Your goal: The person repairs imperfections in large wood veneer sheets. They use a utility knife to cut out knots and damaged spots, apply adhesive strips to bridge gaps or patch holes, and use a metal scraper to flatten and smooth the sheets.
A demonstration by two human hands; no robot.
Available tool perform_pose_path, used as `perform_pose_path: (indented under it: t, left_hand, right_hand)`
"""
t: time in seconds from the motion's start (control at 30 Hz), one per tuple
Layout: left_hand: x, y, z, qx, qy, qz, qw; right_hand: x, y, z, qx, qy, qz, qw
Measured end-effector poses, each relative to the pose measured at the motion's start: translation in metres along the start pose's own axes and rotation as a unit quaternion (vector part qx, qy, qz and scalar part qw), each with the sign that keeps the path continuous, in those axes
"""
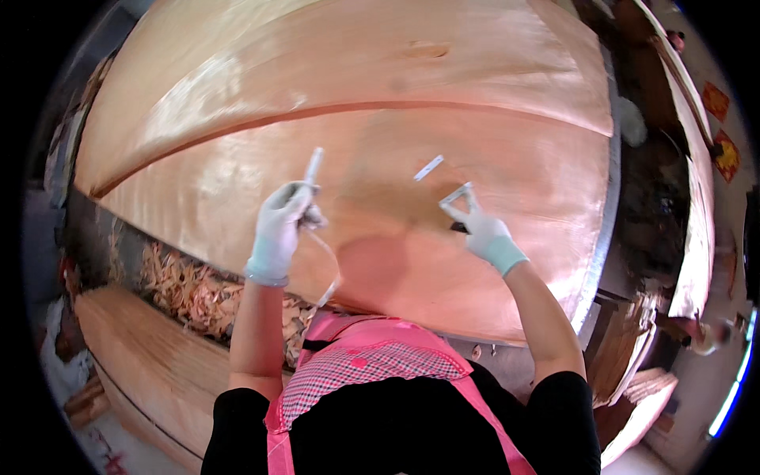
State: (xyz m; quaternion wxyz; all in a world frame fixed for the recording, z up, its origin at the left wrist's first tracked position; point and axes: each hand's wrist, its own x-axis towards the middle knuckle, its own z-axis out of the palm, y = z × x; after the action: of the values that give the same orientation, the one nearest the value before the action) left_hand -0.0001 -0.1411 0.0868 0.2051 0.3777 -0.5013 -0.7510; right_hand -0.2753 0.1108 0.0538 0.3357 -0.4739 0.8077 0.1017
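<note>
Tape (314, 165) is pinched in the left hand (281, 214), left of the loose strip (428, 168) on the wood sheet (538, 174), one end jutting past the fingertips, its tail trailing below; probably light, limp and easily torn, it is best held near an end. Right of that strip, a white piece (456, 192) is seen between the right hand's (484, 229) spread thumb and finger; whether it is gripped cannot be told.

Partly lost to us
Toward the right edge of the wood sheet (546, 237), the right hand (484, 231) partly hides a small dark object (458, 227) we cannot identify.
</note>
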Motion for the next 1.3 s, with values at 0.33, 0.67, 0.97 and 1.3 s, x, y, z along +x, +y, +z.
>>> perform_pose_path:
  t: [0.33, 0.67, 0.97, 1.3]
  left_hand:
    - [-0.199, 0.016, -0.226, -0.176, 0.200, 0.136, 0.954]
    - [-0.258, 0.025, -0.238, 0.206, 0.137, 0.153, 0.957]
    - [-0.190, -0.145, -0.191, 0.156, -0.013, -0.012, 0.988]
    - [-0.153, -0.187, -0.156, 0.215, 0.091, -0.137, 0.963]
  right_hand:
    - [-0.077, -0.115, 0.090, 0.086, 0.101, -0.107, 0.985]
    - [-0.101, -0.164, 0.132, -0.064, 0.104, -0.050, 0.991]
    - [-0.107, -0.155, 0.143, 0.066, 0.157, -0.034, 0.985]
    - [-0.118, -0.169, 0.116, 0.066, 0.168, 0.080, 0.980]
